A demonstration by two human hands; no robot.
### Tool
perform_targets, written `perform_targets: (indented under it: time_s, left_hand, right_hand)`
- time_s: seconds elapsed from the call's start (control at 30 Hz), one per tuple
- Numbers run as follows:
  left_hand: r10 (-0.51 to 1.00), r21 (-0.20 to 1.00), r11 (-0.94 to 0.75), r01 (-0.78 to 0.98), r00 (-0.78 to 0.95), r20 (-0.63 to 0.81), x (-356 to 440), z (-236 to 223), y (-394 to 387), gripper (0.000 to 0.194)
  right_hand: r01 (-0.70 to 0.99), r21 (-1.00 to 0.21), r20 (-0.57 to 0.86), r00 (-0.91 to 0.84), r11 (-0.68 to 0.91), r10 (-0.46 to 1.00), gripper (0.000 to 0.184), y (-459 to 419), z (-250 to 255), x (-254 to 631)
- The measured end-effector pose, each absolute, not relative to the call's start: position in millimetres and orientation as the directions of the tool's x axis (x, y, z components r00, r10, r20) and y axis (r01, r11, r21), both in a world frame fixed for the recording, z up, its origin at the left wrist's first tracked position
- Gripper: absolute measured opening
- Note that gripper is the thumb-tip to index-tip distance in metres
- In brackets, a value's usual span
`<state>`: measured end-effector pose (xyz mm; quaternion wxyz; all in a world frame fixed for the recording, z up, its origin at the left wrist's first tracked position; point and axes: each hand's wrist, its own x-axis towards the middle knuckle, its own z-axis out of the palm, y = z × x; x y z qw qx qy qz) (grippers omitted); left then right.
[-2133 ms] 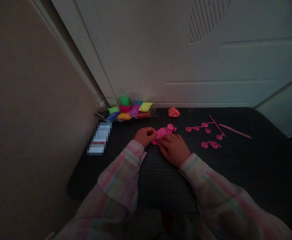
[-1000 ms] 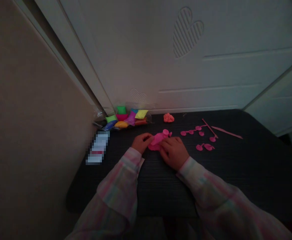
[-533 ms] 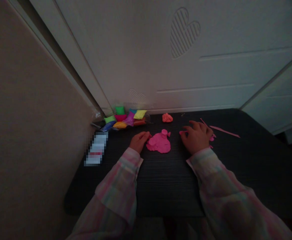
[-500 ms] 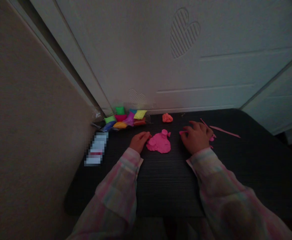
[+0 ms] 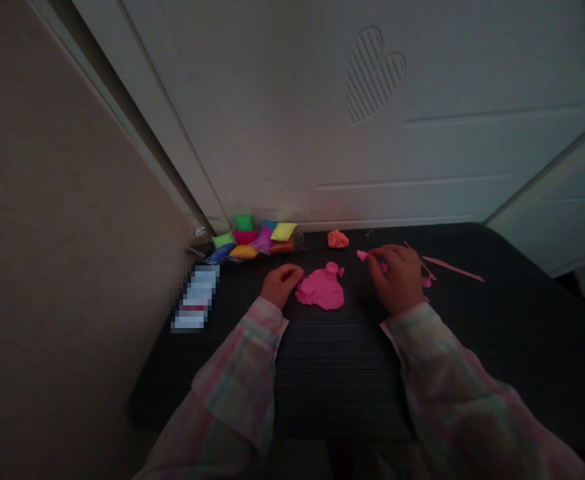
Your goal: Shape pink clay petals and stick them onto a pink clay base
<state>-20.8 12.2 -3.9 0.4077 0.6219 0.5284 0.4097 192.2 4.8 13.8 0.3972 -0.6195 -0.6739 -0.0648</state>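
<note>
A: What pattern do your sleeves (image 5: pixel 235 373) carry?
B: Yours are plaid: pink, white and pale green.
A: And your tabletop (image 5: pixel 332 373)?
B: Black, with fine lines.
A: Your soft shapes?
B: Your flattened piece (image 5: pixel 326 292) and small piece (image 5: pixel 362 255) are pink, your long strip (image 5: pixel 453 269) dusty pink, your lump (image 5: pixel 337 239) orange.
A: Your packets (image 5: pixel 243 223)?
B: Greens, yellow, blues, purple, orange, reds. Your whitish door (image 5: pixel 272 100) shows 2 striped hearts (image 5: pixel 372 77).
</note>
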Motion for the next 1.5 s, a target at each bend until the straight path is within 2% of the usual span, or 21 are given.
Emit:
perform_targets:
  time_s: [0.07,0.2,0.33,0.43,0.63,0.9,1.13,1.27,1.4,1.5]
  left_hand:
    - [0.989,0.937,-0.138,0.321,0.094,0.113,-22.6,-3.3,11.9,0.019]
    - [0.959,0.877,-0.278,0.392,0.166,0.23,-25.3,5.9,5.4,0.021]
    - [0.886,0.839,-0.425,0.339,0.344,0.31,-24.6,16.6,-4.1,0.021]
    - [0.897,0.856,-0.395,0.335,0.34,0.281,-23.0,17.6,-6.6,0.021]
    - [0.945,0.899,-0.285,0.332,0.254,0.206,-19.7,12.7,-4.2,0.018]
    - [0.953,0.91,-0.255,0.327,0.243,0.18,-15.4,15.9,-7.3,0.02]
    - [0.962,0.897,-0.245,0.369,0.204,0.179,-14.5,14.0,-6.5,0.017]
    - [0.966,0.891,-0.246,0.382,0.177,0.191,-14.5,11.2,-5.6,0.016]
    - [0.961,0.873,-0.266,0.409,0.179,0.21,-12.5,11.7,-6.7,0.014]
    - [0.963,0.863,-0.26,0.432,0.178,0.201,-11.1,12.3,-7.7,0.015]
  right_hand:
    - [0.759,-0.55,0.598,0.067,0.348,0.799,0.018,-1.7,18.6,183.2]
    - [0.459,-0.825,0.396,0.055,0.329,0.917,0.019,-18.2,18.2,159.2]
    - [0.258,-0.94,0.216,-0.06,0.224,0.975,0.02,-26.5,9.9,142.6]
    - [0.186,-0.965,0.171,-0.102,0.187,0.98,0.02,-26.8,4.7,139.2]
    - [0.15,-0.973,0.149,-0.181,0.177,0.972,0.017,-25.9,0.1,138.1]
    - [0.257,-0.944,0.147,-0.237,0.208,0.96,0.016,-26.7,-0.3,136.7]
    - [0.551,-0.713,0.354,-0.251,0.433,0.901,0.019,-28.3,1.7,138.6]
    - [0.566,-0.638,0.46,-0.264,0.523,0.847,0.03,-28.1,2.7,139.2]
    - [0.548,-0.567,0.537,-0.32,0.615,0.78,0.028,-27.2,2.0,139.6]
    - [0.548,-0.537,0.538,-0.364,0.642,0.761,0.024,-26.5,1.1,140.3]
